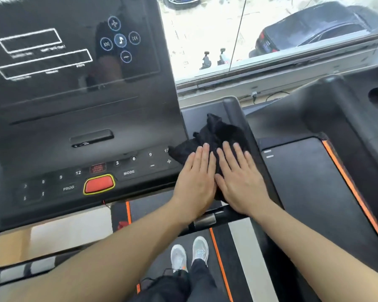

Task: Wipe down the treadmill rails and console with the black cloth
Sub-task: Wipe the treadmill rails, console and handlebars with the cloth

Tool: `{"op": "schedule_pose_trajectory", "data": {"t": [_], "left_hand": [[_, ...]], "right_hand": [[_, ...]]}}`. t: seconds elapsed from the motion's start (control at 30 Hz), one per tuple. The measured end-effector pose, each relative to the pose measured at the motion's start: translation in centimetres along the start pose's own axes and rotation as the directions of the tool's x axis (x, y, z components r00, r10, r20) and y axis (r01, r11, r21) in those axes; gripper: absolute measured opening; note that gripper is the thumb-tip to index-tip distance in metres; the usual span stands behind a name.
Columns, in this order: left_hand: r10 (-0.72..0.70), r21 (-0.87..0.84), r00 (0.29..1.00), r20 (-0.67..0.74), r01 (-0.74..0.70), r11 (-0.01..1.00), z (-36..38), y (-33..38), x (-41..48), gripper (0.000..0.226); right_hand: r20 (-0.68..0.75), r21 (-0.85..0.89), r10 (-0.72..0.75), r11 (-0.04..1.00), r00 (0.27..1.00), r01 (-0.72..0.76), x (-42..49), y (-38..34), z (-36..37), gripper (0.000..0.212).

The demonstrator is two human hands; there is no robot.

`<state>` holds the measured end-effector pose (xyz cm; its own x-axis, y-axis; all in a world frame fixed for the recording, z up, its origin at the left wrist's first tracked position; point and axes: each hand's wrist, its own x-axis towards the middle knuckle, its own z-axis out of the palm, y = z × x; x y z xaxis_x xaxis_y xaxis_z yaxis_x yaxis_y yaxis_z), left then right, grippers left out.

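While both flat, open hands, left hand (194,177) and right hand (241,182), are pressing the black cloth (216,134) beside the console (85,118), it is possibly brushing the + button (169,161).

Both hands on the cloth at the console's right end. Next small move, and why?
Probably slide the black cloth left along the button strip toward the red button. The left hand and right hand lie flat on it, and it sits bunched at the strip's right end; the rest of the strip lies to its left.
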<state>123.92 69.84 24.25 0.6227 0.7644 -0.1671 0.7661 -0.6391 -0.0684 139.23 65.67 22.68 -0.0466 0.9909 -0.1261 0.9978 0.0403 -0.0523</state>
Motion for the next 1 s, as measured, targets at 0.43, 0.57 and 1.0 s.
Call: {"op": "schedule_pose_trajectory", "data": {"t": [0.43,0.57,1.0], "left_hand": [[0.017,-0.155,1.0,0.011,-0.016,0.988,-0.5,0.6,4.9,0.072],[0.167,-0.174,0.986,-0.024,-0.169,0.97,0.8,3.9,2.3,0.074],[-0.243,-0.512,0.97,0.015,0.216,0.831,-1.9,5.7,13.0,0.057]], "right_hand": [[0.04,0.045,0.259,0.964,0.965,-0.261,2.5,3.3,-1.1,0.072],[0.076,0.276,0.41,0.867,0.909,-0.415,-3.8,2.6,-1.0,0.065],[0.274,0.78,0.288,0.492,0.918,-0.387,8.5,9.0,-1.1,0.046]]}}
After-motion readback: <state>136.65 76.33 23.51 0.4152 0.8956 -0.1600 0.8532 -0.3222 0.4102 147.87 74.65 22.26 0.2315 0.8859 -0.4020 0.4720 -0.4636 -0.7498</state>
